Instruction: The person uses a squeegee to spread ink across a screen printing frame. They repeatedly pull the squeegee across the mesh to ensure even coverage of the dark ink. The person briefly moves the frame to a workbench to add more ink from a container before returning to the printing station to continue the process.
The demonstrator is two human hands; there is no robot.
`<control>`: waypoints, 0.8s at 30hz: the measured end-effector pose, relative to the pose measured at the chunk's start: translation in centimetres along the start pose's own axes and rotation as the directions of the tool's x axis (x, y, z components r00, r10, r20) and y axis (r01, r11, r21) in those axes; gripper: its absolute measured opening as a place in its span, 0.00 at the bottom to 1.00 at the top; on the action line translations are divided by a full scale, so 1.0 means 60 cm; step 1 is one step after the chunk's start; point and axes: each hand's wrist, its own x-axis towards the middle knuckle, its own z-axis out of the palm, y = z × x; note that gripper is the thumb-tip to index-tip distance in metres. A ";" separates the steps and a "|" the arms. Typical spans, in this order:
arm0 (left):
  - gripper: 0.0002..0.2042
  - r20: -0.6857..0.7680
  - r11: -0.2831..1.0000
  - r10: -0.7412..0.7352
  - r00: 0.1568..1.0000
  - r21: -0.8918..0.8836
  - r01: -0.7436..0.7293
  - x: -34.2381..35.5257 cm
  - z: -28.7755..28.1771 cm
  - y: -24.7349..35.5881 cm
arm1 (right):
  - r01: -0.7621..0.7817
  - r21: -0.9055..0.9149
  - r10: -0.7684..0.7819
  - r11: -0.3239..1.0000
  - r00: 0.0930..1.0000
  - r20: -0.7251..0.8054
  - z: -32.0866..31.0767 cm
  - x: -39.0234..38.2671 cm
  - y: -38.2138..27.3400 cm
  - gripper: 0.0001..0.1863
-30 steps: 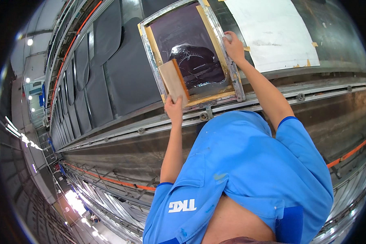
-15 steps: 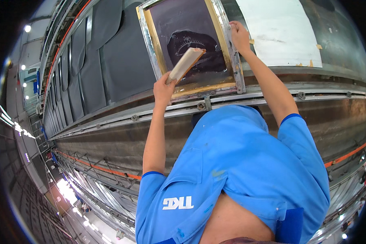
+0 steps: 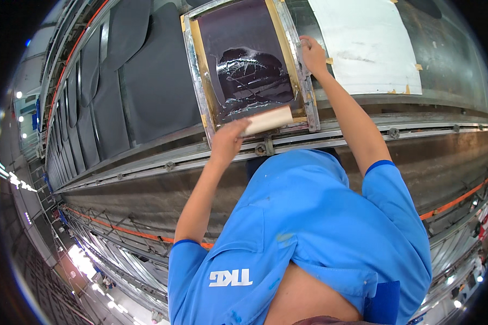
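My left hand (image 3: 228, 142) grips one end of a squeegee (image 3: 268, 120) with a pale wooden handle. It lies crosswise at the near end of a screen printing frame (image 3: 308, 95), over the dark mesh (image 3: 228, 30). Wet, glossy ink (image 3: 255, 73) is spread on the mesh just beyond the squeegee. My right hand (image 3: 313, 56) is closed around the right rail of the frame. The frame rests on a long table, its near end against a metal rail. The squeegee's blade edge is mostly hidden.
Several dark grey sheets (image 3: 154, 76) lie along the table to the left. At the right a white sheet (image 3: 363, 46) is taped down. A metal rail with bolts (image 3: 393, 132) runs along the near table edge. An orange strip (image 3: 455, 197) runs below it.
My left hand has brought the squeegee down toward me and turned it from a slant to crosswise on the mesh. The ink now reaches nearer. My right hand still holds the frame.
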 end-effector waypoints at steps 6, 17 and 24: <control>0.33 -0.034 0.977 0.057 0.998 0.205 -0.048 -0.033 0.054 -0.004 | 0.048 -0.042 -0.046 0.998 0.998 0.050 -0.015 -0.002 0.016 0.17; 0.22 -0.003 0.984 -0.091 0.996 0.152 0.091 0.305 -0.133 -0.112 | 0.730 -0.263 -0.524 0.631 0.651 0.549 -0.017 0.031 -0.210 0.26; 0.23 -0.071 0.946 -0.168 0.983 0.270 0.181 0.368 -0.091 -0.123 | 0.723 -0.291 -0.554 0.626 0.675 0.487 0.086 0.051 -0.095 0.14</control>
